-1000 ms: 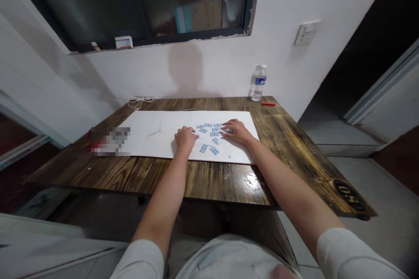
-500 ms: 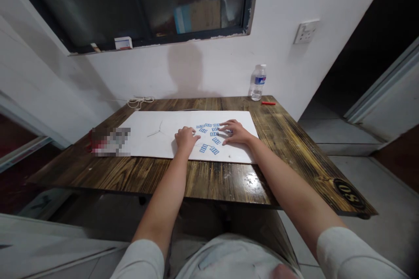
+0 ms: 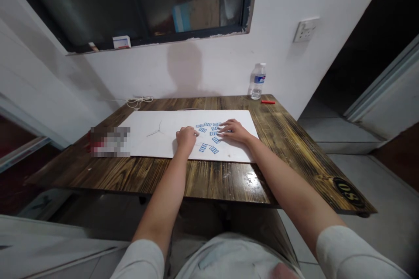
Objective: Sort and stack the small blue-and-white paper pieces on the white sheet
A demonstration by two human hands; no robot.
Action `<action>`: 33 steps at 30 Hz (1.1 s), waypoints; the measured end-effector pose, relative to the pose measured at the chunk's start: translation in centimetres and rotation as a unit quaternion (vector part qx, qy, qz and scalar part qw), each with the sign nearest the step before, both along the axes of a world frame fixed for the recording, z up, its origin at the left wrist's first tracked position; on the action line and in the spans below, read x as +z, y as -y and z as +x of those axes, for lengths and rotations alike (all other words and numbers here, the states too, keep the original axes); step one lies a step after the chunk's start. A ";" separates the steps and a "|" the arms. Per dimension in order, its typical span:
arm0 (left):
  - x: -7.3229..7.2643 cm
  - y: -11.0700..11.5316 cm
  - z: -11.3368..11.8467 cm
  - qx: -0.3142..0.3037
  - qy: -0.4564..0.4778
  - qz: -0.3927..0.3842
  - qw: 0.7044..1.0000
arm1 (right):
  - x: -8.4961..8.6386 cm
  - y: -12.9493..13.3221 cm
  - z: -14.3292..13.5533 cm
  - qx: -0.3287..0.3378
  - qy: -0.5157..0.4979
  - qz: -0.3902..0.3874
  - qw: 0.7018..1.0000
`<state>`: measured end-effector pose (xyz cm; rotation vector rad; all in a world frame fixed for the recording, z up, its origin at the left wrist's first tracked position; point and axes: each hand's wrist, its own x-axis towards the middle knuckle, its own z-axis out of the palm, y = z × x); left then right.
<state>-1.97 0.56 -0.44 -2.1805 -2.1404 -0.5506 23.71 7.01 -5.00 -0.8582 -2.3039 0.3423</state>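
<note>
A white board (image 3: pixel 170 144) lies on the wooden table, and small blue-and-white striped pieces (image 3: pixel 214 150) are scattered over its right half. My left hand (image 3: pixel 186 138) rests on the board just left of these pieces, its fingers bent and its thumb slightly apart, holding nothing that I can see. Over the right side of the group is my right hand (image 3: pixel 235 131), fingers spread and fingertips touching or just above several pieces. That hand partly covers some of them. Left of my left hand, thin dark lines (image 3: pixel 159 130) branch on the board.
The dark wooden table (image 3: pixel 225 178) stands against the wall. At its back right are a water bottle (image 3: pixel 258 82) and a red pen-like stick (image 3: pixel 268 102). A coiled white cord (image 3: pixel 139 102) lies at the back left. A blurred-out item (image 3: pixel 109 141) sits at the board's left end.
My left thumb has drawn in toward its fingers. My right thumb has moved slightly up toward the pieces. The scattered pieces look unmoved; the view has shifted a little.
</note>
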 end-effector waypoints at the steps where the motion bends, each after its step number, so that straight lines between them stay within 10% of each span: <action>1: 0.0 0.0 0.0 0.001 -0.002 -0.006 1.000 | 0.0 0.0 0.0 -0.002 -0.002 -0.001 1.000; 26: 0.4 -0.4 0.3 -0.012 0.170 0.120 0.978 | 2.9 2.4 -2.9 0.103 0.075 -0.011 0.992; 33: 0.2 -0.8 0.0 0.005 0.212 0.128 0.969 | 3.1 4.7 -6.2 -0.009 0.106 0.020 0.994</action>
